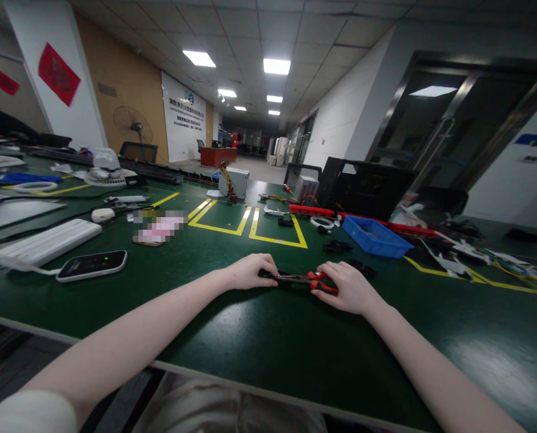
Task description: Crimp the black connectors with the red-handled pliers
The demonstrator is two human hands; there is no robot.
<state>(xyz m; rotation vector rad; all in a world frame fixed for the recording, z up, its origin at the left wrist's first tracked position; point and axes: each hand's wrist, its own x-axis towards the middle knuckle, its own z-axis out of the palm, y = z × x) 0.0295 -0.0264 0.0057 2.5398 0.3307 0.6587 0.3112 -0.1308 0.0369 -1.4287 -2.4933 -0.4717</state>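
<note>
Both my hands rest on the green table [259, 337] near its middle. My right hand [347, 288] is closed around the red handles of a pair of pliers [311, 279], whose dark jaws point left. My left hand [250, 272] is curled shut just left of the jaws, pinching a small dark piece [268, 274] that I cannot make out. The jaws meet that piece between the two hands.
A blue plastic bin [374, 236] and small black parts [338, 246] lie beyond the hands. A black computer case [362, 186] stands behind. A phone [92, 264], a white keyboard [47, 242] and cables sit to the left. Yellow tape marks boxes on the table.
</note>
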